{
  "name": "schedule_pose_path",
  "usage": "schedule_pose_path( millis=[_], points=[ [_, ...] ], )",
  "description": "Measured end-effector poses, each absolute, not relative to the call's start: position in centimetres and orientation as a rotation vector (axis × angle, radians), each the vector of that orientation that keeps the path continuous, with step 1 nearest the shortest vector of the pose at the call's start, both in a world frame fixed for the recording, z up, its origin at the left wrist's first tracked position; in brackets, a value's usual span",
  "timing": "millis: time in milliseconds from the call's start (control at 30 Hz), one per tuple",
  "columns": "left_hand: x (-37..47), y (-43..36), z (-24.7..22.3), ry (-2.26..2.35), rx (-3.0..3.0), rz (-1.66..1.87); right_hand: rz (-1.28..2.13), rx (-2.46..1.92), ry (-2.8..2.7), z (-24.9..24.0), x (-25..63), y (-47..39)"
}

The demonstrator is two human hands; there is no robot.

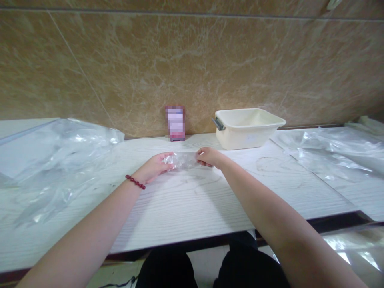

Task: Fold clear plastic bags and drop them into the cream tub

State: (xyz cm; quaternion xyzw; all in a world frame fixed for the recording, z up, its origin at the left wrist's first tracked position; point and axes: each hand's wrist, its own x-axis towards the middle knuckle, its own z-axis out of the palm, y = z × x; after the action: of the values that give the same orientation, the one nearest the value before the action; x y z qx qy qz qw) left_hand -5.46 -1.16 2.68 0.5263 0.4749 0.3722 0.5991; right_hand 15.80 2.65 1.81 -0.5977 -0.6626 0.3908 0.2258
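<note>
A small clear plastic piece (184, 160), crinkled and shiny, is stretched between my hands just above the white wood-grain table (192, 200). My left hand (156, 166), with a red bead bracelet (135, 182) at the wrist, grips its left end between thumb and fingers. The right end is pinched in my right hand (208, 157), fingers bent. Whether anything lies inside the plastic cannot be made out.
A cream plastic bin (246, 136) with a grey handle stands behind my right hand. A phone-like red-framed object (176, 123) leans on the marble wall. Clear plastic sheets lie at left (66, 172) and right (339, 148). The table's front edge is near my legs.
</note>
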Motion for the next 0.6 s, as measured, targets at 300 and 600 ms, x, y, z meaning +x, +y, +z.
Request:
schedule_pose_path(
  millis=[300,600],
  points=[
    [-4.3,-2.3,2.8,1.072,1.192,0.825,0.238,-1.438,-2.053,3.4,14.3,0.6],
    [-3.7,-2.6,2.7,0.972,1.170,0.781,0.298,-1.330,-2.500,0.6,10.4,-1.1]
  ],
)
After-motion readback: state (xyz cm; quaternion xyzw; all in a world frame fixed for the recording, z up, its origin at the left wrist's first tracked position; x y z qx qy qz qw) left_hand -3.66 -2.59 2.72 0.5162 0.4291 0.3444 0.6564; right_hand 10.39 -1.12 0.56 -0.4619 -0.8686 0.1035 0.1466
